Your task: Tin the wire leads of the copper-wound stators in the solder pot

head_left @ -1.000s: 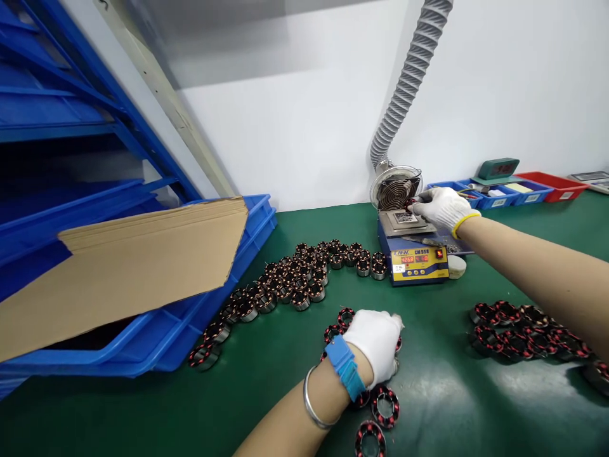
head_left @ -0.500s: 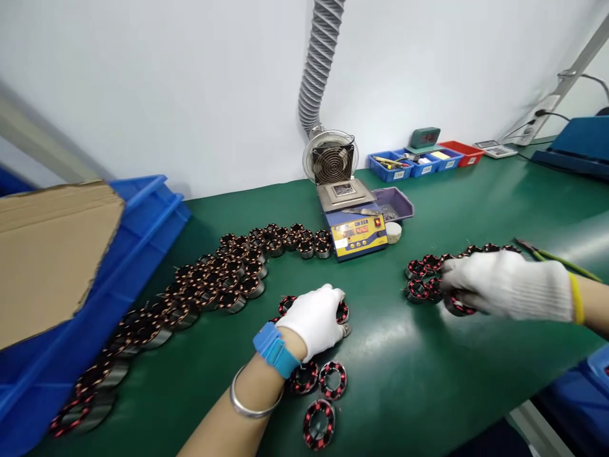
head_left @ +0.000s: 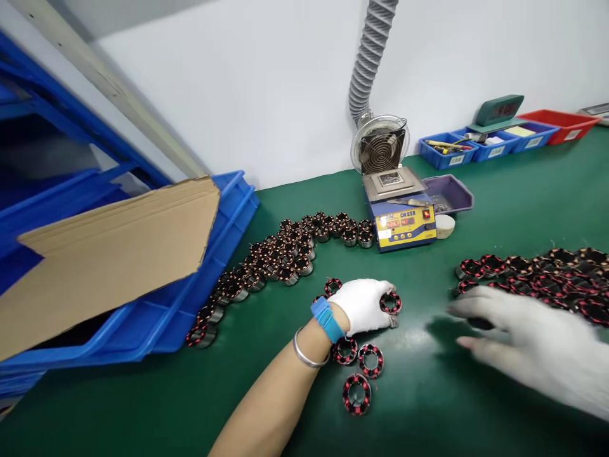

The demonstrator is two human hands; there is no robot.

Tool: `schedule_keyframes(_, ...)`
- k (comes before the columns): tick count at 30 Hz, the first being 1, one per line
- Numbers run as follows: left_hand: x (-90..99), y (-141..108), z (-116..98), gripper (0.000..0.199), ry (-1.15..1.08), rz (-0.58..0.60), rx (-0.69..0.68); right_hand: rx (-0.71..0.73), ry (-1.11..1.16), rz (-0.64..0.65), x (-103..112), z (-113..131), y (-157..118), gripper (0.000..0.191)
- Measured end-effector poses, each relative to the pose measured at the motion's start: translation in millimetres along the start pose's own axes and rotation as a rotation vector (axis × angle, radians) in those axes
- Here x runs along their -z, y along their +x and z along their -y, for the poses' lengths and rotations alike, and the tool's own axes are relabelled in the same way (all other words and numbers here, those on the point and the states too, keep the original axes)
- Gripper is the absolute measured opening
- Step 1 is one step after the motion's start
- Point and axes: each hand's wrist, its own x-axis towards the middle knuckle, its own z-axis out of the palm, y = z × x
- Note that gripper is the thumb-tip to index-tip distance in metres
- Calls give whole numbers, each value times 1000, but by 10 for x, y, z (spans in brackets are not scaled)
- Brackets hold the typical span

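Observation:
My left hand [head_left: 364, 308], in a white glove, is closed on a stator [head_left: 391, 303], a ring with red and black windings, held near the table top. Close around that hand lie more red-wound stators, among them one ring [head_left: 370, 360] and another [head_left: 356, 394] nearer me. My right hand [head_left: 518, 343], gloved and blurred by motion, hovers over the table with thumb and fingers apart. A dark patch shows between its fingers; I cannot make out what it is. Just beyond it sits a packed group of stators [head_left: 492, 263].
A long cluster of copper-wound stators [head_left: 280, 251] runs beside blue crates [head_left: 233, 235] topped with cardboard [head_left: 143, 235]. At the back stand a yellow-fronted heating unit [head_left: 406, 225], an exhaust hose [head_left: 373, 57], a purple tray [head_left: 461, 193], blue bins [head_left: 447, 152] and a red bin [head_left: 566, 130].
The view has swung left. My right hand has left the stator group on the right and come leftward, its fingers now spread. My left hand stays on its stator, which shows more fully.

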Motion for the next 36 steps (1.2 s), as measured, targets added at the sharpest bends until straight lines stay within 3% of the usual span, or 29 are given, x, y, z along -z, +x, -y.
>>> schedule_keyframes(2,-39,30,-38,79,-11,-53,15,85,125,177,-180,370,65,57)
schedule_keyframes(4,-53,45,-60,78,-2,-85,0,16,243,264,-301,625,181,65)
schedule_keyframes(8,-32,54,-104,49,-6,-112,14,-118,662,333,-396,770,389,69)
schedule_keyframes(14,-85,5,-337,38,-22,-427,93,-168,1348,256,-488,688,475,62)
schedule_keyframes(17,-198,11,-362,41,-180,-550,-20,-182,1407,178,-500,694,463,62)
schedule_keyframes(20,-311,49,-317,57,-281,-583,-167,-153,1300,31,-507,682,435,60)
schedule_keyframes(22,-347,61,-302,63,-256,-576,-166,-139,1146,-82,-515,647,409,58)
schedule_keyframes(24,-337,52,-315,63,-202,-547,-78,-126,956,-157,-516,602,382,56)
schedule_keyframes(27,-246,16,-357,41,-212,-460,71,-67,763,-197,-493,546,346,53)
schedule_keyframes(30,-119,-8,-369,13,-448,-303,84,-31,713,-207,-464,517,327,51)
schedule_keyframes(36,151,-151,-270,15,-982,-11,21,-37,719,-198,-393,522,303,48)
